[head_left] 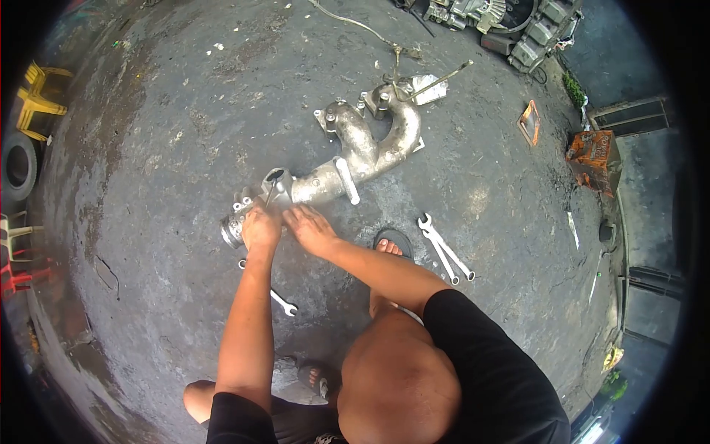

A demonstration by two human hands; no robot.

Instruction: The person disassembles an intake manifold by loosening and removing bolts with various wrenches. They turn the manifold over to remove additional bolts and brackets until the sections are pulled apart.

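A silvery cast-metal manifold (318, 186) lies on the ground in front of me, with two curved branches at its far end. Over its near end, beside a round upright opening, my left hand (261, 228) is closed. A thin rod-like piece sticks up from those fingers towards the opening; its kind is not clear. Close beside it, my right hand (312, 229) rests with bent fingers against the manifold's near side. The fingertips of both hands are partly hidden. A wrench (282, 302) lies below the left hand, partly covered by the forearm.
Two combination wrenches (446, 251) lie by my sandalled foot (392, 240). A metal rod tool (442, 80) stands near the manifold's far branches. Further off are an engine part (529, 48), an orange-and-black box (594, 159), a tire (18, 166) and a yellow chair (38, 103).
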